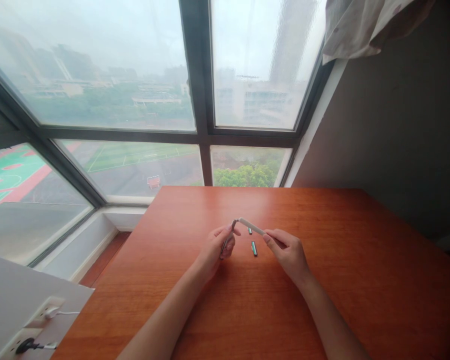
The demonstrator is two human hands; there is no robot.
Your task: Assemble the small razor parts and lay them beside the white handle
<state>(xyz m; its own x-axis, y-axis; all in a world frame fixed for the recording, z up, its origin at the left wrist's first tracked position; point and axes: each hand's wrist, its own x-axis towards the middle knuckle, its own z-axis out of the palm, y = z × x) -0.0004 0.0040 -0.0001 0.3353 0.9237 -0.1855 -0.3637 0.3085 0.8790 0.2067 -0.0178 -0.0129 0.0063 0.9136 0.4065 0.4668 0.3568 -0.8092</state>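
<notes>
My left hand (214,250) is closed around a dark metallic razor handle (228,241), its narrow end pointing up. A slim whitish stick (252,226) is pinched in my right hand (288,250); its kind is not clear. The stick slants up to the left, and its far tip meets or nearly meets the top of the razor handle. On the table between my hands lies a small dark razor cartridge (254,248) with a teal strip. Another cartridge (249,231) sits just beyond it, partly below the stick.
The reddish-brown wooden table (341,290) spreads around both forearms. Framed windows (112,135) rise behind its far edge. A grey wall (397,135) stands at the right, with a hanging cloth (363,30) above. Wall sockets with plugs (26,345) are at lower left.
</notes>
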